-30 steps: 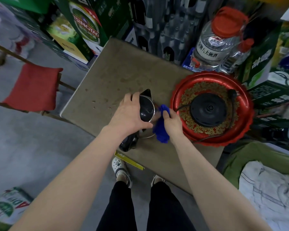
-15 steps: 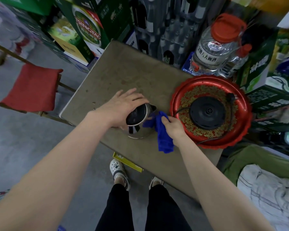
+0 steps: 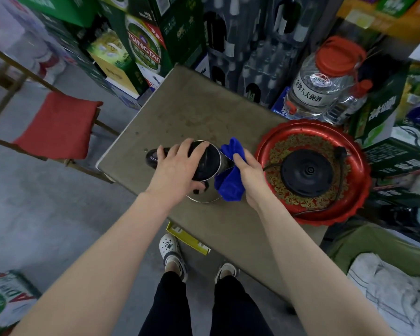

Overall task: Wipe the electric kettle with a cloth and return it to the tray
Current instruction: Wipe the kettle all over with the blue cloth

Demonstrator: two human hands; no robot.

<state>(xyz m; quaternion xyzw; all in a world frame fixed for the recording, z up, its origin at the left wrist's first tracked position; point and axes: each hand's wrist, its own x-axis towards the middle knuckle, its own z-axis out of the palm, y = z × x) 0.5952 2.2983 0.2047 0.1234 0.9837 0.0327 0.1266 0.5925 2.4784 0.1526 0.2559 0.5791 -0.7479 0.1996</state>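
Observation:
The steel electric kettle (image 3: 210, 163) with a black lid and handle stands on the brown table (image 3: 192, 112), left of the red tray (image 3: 359, 180). My left hand (image 3: 177, 170) grips the kettle over its lid, with the black handle sticking out to the left. My right hand (image 3: 249, 177) holds a blue cloth (image 3: 229, 183) pressed against the kettle's right side. On the tray lies the black round kettle base (image 3: 307, 170) with its cord and plug.
A large clear jug with a red cap (image 3: 323, 78) stands behind the tray. Green beer cartons (image 3: 143, 49) and bottle crates line the table's far side. A red-seated chair (image 3: 58, 127) is at the left. Green and white fabric (image 3: 386, 287) lies at the lower right.
The kettle has turned under my left hand, so its handle now points left. My right hand has slid the blue cloth along the kettle's right side.

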